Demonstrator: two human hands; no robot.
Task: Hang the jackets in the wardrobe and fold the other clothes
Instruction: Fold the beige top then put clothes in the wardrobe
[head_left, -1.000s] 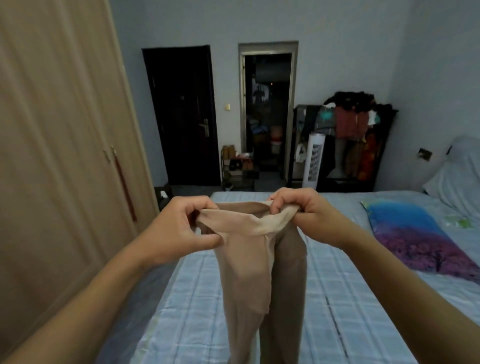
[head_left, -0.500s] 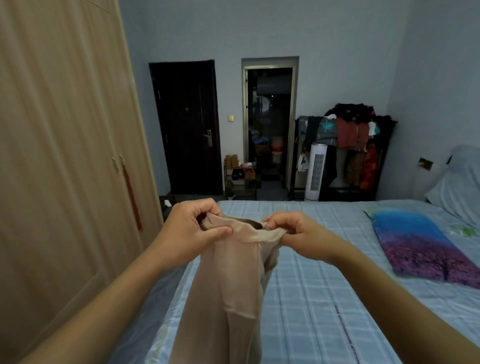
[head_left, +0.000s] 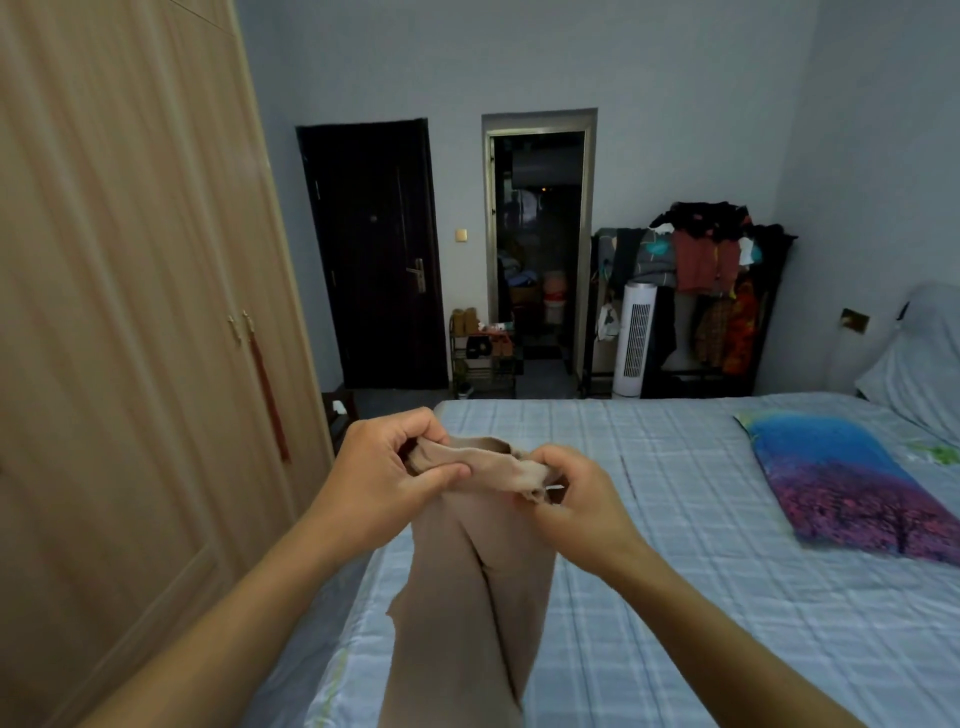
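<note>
The lower legs of a pair of beige trousers (head_left: 467, 597) run out of the frame's bottom edge, and the open doorway (head_left: 537, 249) beyond shows only dim clutter. Above a blue checked bed (head_left: 727, 597), beside the closed wardrobe (head_left: 130, 312), the left hand (head_left: 379, 467) and right hand (head_left: 576, 504) each pinch the bunched waistband, fingers curled tight on the cloth

Wardrobe (head_left: 130, 338) left of bed (head_left: 701, 597)
</note>
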